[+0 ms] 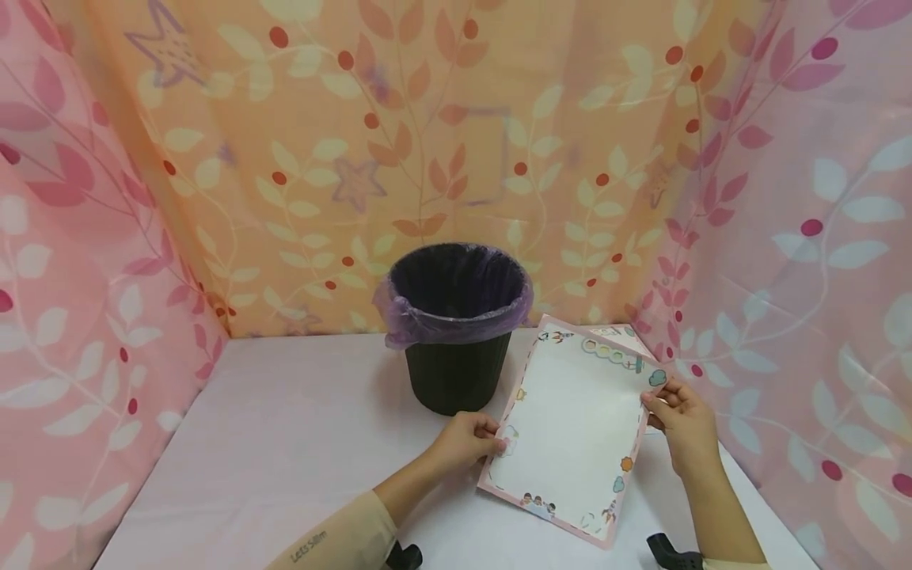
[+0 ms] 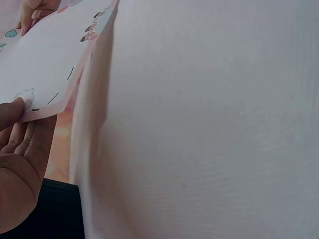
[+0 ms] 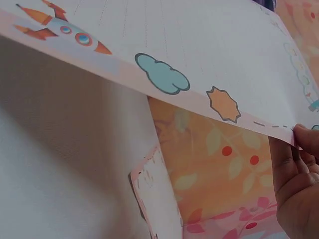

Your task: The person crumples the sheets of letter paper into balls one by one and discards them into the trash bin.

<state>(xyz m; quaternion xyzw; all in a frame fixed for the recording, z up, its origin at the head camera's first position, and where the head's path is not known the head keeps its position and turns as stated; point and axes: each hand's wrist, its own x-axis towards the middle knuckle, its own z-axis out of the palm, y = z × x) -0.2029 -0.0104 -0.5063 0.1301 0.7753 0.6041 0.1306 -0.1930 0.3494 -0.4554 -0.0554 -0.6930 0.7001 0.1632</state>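
Note:
Both hands hold up a sheet of paper with a pink border and small cartoon drawings around its white middle. My left hand pinches the sheet's left edge, thumb on top and fingers beneath, as the left wrist view also shows on the paper. At the upper right edge, my right hand pinches it between thumb and fingers. In the right wrist view a rocket, a cloud and an orange star shape run along the border of the paper. The sheet is tilted and held above the table.
A black bin lined with a purple plastic bag stands behind my left hand. Another pink-bordered paper lies on the white table behind the held sheet. Patterned curtains enclose the back and sides.

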